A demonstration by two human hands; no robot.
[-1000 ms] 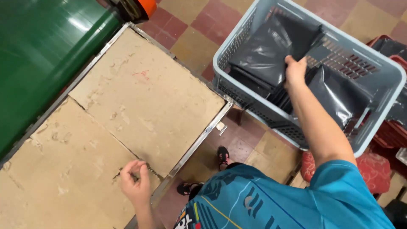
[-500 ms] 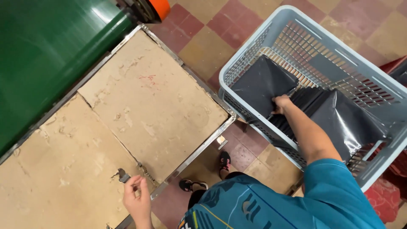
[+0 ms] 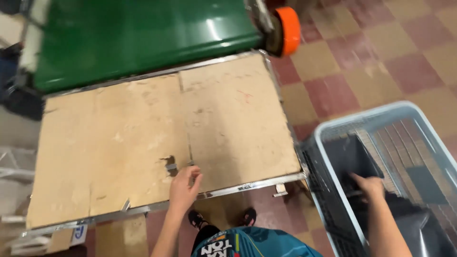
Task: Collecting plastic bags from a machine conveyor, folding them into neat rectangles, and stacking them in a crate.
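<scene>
I see a dark plastic bag (image 3: 350, 159) standing in the grey plastic crate (image 3: 381, 116) at about four o'clock in the view, leaning against the crate's near-left wall. My right grip (image 3: 369, 186) sits right at the bag's lower edge, at the bag's five o'clock, fingers curled down onto the dark plastic; it looks like contact, but whether they are closed on it I cannot tell. More dark bags (image 3: 419, 228) lie deeper in the crate at the right grip's four o'clock, blurred.

My left grip (image 3: 184, 187) rests at six o'clock on the near edge of the tabletop (image 3: 143, 138), fingers loosely bent and part open, holding nothing. A small grey piece (image 3: 171, 167) sits by a torn patch in the board at the left grip's eleven o'clock, just beside the fingertips; I cannot tell if they touch it.

The tabletop is worn brown board in a metal frame. At its twelve o'clock lies a green conveyor belt (image 3: 143, 38), ending in an orange roller cap (image 3: 288, 28) at one o'clock. Red and tan checked floor (image 3: 362, 71) spreads at two o'clock. Black shoes (image 3: 197, 219) show at six.
</scene>
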